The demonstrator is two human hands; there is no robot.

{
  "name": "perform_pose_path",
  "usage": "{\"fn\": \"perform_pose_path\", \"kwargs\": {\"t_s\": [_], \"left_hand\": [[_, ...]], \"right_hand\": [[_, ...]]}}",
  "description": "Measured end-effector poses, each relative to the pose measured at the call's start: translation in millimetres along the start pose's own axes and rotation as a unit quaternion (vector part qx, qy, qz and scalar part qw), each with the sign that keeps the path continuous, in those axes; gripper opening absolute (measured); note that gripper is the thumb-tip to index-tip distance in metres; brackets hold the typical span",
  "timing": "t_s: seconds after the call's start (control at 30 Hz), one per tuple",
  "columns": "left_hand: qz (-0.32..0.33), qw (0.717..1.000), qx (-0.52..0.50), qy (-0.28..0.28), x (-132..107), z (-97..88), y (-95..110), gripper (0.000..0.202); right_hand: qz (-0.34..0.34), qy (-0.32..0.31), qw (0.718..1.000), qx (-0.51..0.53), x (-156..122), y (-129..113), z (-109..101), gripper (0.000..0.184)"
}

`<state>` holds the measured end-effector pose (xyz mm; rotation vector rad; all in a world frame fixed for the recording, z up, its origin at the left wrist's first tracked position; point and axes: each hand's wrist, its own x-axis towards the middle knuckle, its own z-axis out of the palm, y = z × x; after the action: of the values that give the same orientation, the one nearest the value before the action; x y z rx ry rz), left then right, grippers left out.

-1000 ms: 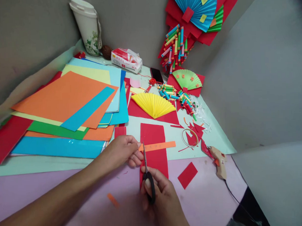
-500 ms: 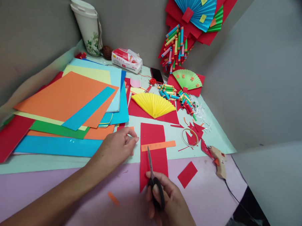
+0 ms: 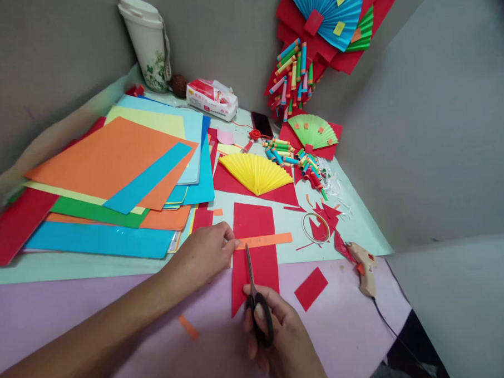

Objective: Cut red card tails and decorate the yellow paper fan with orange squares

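Observation:
Between its thumb and fingers, my left hand (image 3: 216, 245) pinches the left end of an orange paper strip (image 3: 275, 240). Faint marks show along the strip, which lies across a red paper piece (image 3: 261, 266). My right hand (image 3: 278, 327) grips black-handled scissors (image 3: 261, 319), their blades pointing away from me. The blade tips reach the strip's lower edge near my left fingertips, and the blades look closed or nearly so. A small orange scrap (image 3: 188, 327) and a red paper rectangle (image 3: 311, 289) lie on the pink surface nearby.
Stacked coloured paper (image 3: 109, 162) fills the left. Behind are a yellow paper fan (image 3: 256, 175), rolled paper tubes (image 3: 279, 151), a white cup (image 3: 145, 43) and a tissue pack (image 3: 212, 99). To the right are a tape roll (image 3: 316, 228) and a corded glue gun (image 3: 364, 267).
My left hand has moved slightly right and taken hold of the orange strip's left end. My right hand stays nearly in place with the scissors.

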<state>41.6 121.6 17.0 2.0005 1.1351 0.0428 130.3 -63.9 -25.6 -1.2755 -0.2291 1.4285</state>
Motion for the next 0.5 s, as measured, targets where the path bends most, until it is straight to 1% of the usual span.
{"fn": "perform_pose_path", "kwargs": {"t_s": [0.17, 0.3, 0.43, 0.5], "left_hand": [[0.01, 0.999, 0.029, 0.007, 7.7, 11.2, -5.9, 0.009], [0.021, 0.999, 0.035, 0.008, 8.5, 13.4, -3.8, 0.012], [0.019, 1.0, 0.023, -0.01, 8.1, 9.5, -1.6, 0.013], [0.0, 0.999, -0.02, -0.041, 8.7, 5.7, -3.6, 0.012]], "right_hand": [[-0.001, -0.007, 1.0, 0.001, 2.1, 2.2, -1.8, 0.054], [-0.006, -0.014, 1.0, 0.01, 2.3, 3.0, -1.2, 0.053], [-0.009, -0.023, 1.0, 0.002, 2.1, 2.2, -1.1, 0.055], [-0.01, -0.026, 1.0, 0.002, 1.3, 1.6, -1.6, 0.056]]}}
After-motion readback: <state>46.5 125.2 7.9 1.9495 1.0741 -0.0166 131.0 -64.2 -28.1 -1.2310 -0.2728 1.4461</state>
